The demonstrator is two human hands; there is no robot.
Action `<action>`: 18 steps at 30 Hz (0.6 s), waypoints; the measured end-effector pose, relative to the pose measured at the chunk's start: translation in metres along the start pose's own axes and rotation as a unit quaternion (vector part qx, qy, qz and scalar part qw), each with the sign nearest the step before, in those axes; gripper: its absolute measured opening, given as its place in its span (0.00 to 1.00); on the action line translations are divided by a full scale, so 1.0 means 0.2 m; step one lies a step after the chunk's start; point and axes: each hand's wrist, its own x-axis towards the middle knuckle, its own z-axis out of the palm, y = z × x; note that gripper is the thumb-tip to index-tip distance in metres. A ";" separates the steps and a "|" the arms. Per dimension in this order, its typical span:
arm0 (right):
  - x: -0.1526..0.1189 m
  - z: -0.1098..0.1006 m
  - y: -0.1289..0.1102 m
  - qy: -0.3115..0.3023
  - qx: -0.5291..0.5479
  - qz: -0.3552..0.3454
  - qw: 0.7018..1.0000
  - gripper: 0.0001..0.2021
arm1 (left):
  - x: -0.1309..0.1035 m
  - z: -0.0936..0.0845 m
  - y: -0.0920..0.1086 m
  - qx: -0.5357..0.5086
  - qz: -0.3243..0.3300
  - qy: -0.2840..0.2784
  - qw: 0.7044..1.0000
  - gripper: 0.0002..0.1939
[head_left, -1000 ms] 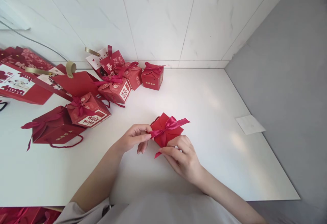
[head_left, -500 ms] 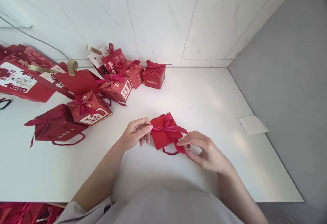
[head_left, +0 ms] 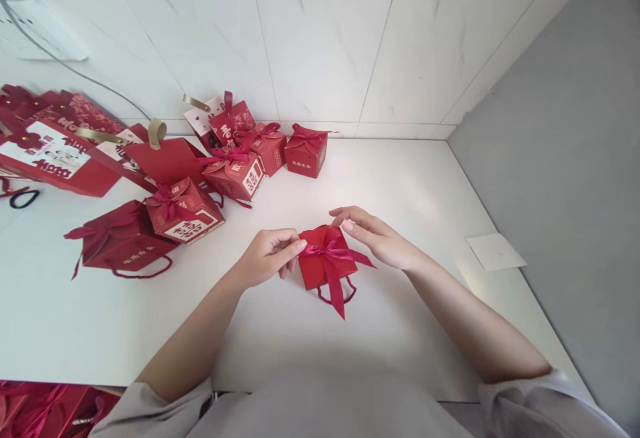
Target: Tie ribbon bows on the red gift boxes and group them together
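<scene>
A small red box (head_left: 313, 277) stands in front of me on the white table, with a crimson ribbon bow (head_left: 330, 251) on its top. One ribbon tail hangs over the front edge and another points right. A twisted cord handle (head_left: 350, 291) shows at its near side. My left hand (head_left: 275, 256) pinches the ribbon at the box's left side between thumb and fingers. At the back right corner of the box is my right hand (head_left: 373, 233), its fingers apart and curved over the edge, with nothing visibly held.
Several red gift boxes (head_left: 187, 211) with ribbons and cords stand on the white table (head_left: 425, 331) to the left and back. Red bags (head_left: 95, 171) lie farther left, near a black loop (head_left: 24, 198). A white card (head_left: 495, 252) is at the right edge. More red items (head_left: 50, 408) show at bottom left.
My right hand has let go of the ribbon tail and moved up to the back right of the box. The tail now hangs down in front. My left hand keeps its pinch.
</scene>
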 end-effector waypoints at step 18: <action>0.01 -0.01 0.07 -0.087 -0.009 -0.131 0.988 0.13 | 0.06 0.02 -0.11 0.106 0.164 0.107 0.975 0.19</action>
